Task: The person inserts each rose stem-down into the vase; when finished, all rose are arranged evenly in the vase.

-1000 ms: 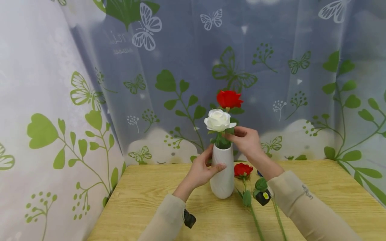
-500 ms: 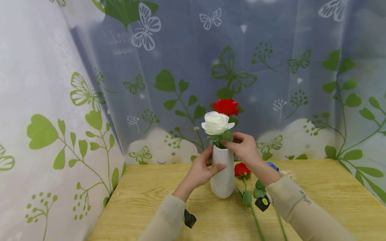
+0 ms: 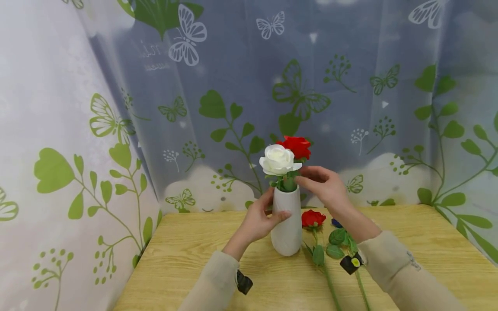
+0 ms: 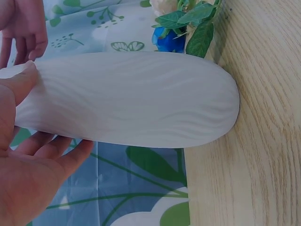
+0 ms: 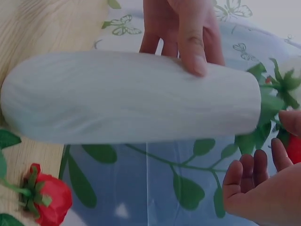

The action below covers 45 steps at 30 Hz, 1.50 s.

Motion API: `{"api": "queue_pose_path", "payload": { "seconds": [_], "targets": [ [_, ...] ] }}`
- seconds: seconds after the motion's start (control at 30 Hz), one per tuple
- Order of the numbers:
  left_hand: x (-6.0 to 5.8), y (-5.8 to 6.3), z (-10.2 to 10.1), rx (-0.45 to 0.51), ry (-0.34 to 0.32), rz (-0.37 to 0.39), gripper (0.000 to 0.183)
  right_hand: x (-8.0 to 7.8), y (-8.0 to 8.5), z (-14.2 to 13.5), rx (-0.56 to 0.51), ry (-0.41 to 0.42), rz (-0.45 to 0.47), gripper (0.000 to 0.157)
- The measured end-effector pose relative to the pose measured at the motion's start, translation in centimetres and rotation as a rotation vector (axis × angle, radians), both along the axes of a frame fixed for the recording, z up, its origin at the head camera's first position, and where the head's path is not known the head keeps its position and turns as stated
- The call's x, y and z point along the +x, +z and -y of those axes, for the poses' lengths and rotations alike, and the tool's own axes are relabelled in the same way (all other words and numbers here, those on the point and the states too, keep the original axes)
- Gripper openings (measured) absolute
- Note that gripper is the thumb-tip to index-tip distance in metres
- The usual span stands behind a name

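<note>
A white vase (image 3: 287, 229) with a wavy relief stands upright on the table. My left hand (image 3: 257, 220) grips it from the left, thumb across the front and fingers behind. Rising from its mouth are a white rose (image 3: 278, 160) and, just behind it to the right, a red rose (image 3: 298, 147). My right hand (image 3: 326, 185) is beside the vase's mouth, at the edge of the green leaves (image 3: 288, 183). In the right wrist view, a gap shows between the thumb and the loosely bent fingers (image 5: 247, 172). Inside the vase the stems are hidden.
On the wooden table (image 3: 210, 255), right of the vase, lies another red rose (image 3: 313, 218) with a long stem. Beside it lies a blue flower (image 4: 168, 40), next to a pale flower (image 4: 164, 5). A patterned curtain (image 3: 241, 52) hangs behind the table.
The red rose has sunk lower into the vase, behind the white rose. My right hand came down with it, then drew away rightward from the stem. The left hand stays on the vase.
</note>
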State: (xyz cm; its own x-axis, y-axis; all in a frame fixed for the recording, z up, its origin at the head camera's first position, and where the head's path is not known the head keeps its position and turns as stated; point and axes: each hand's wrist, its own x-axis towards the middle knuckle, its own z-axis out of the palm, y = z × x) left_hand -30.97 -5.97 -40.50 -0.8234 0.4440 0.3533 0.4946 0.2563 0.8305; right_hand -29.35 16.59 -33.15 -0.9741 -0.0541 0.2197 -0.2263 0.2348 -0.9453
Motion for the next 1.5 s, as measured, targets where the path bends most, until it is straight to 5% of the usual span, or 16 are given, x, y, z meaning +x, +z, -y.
{"api": "queue_pose_path", "payload": {
  "seconds": [0.17,0.53,0.8,1.03,1.5],
  "targets": [
    [0.1,0.0,0.0,-0.002,0.002,0.004,0.076,0.4,-0.6,-2.3,-0.002,-0.024,-0.020,0.052],
    [0.0,-0.1,0.1,0.003,-0.004,-0.013,0.077,1.2,-3.2,-9.5,-0.044,0.046,-0.008,0.021],
    [0.1,0.1,0.1,-0.005,-0.002,-0.001,0.077,2.1,-6.0,-14.4,-0.020,0.067,0.059,0.021],
    [0.2,0.1,0.1,-0.015,0.000,0.000,0.076,3.3,-8.3,-17.6,-0.101,0.152,0.142,0.029],
    [0.0,-0.1,0.1,0.000,0.003,-0.003,0.075,4.8,-12.8,-21.7,-0.017,0.216,0.347,0.027]
  ]
}}
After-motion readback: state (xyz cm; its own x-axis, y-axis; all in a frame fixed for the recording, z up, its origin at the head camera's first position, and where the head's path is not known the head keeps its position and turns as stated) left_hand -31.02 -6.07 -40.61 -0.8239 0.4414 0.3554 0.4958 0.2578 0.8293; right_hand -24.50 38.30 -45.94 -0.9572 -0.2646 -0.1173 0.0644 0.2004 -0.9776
